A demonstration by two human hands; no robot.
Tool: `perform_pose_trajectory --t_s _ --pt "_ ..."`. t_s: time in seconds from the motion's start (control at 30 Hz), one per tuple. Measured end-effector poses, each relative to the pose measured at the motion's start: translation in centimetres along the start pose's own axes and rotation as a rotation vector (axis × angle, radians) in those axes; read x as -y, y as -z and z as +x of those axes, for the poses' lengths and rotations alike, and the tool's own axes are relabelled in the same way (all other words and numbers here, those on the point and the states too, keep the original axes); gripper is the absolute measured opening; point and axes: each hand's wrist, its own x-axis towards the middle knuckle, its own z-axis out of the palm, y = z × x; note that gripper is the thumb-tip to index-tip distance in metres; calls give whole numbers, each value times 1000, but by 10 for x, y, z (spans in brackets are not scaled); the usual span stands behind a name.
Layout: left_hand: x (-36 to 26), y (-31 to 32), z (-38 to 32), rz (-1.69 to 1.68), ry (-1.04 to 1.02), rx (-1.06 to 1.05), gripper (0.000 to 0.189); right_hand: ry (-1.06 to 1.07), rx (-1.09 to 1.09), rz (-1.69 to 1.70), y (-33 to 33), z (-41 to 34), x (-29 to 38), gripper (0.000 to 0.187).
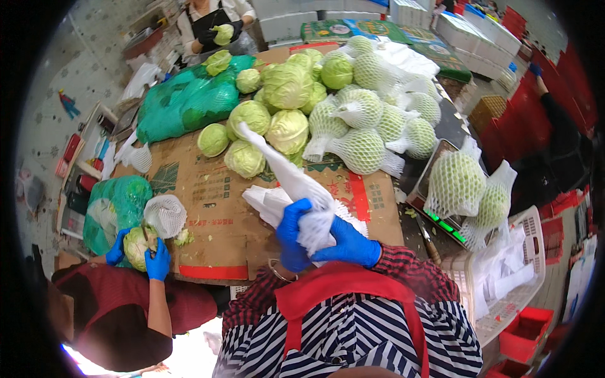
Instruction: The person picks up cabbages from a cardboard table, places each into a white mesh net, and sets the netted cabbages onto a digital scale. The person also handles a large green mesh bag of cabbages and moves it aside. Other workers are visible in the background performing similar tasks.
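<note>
My left hand (294, 238) and my right hand (352, 243), both in blue gloves, grip a white foam net sleeve (298, 177) in front of my chest. Its narrow end points up and away toward the cabbages, while the lower part is bunched between my hands. Under it, more white foam nets (264, 203) lie on the cardboard (208, 189). Beyond my hands is a pile of bare green cabbages (288, 85). To its right, several cabbages in foam nets (357, 153) are heaped together.
Two netted cabbages (456, 182) rest on a scale with a lit green display (446, 227). A knife (430, 243) lies beside a basket (539, 241) of white nets. At left, a co-worker's gloved hands (158, 260) work on a cabbage with a blade. Green mesh sacks (189, 99) lie behind.
</note>
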Motion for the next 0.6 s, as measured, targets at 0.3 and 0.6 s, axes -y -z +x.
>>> perform_pose_trajectory --t_s 0.3,0.6 --pt "4 41 0 -33 322 292 40 -77 -419 -107 20 11 -25 24" --pt "41 74 9 -1255 816 -189 26 -416 -115 596 12 3 -16 48"
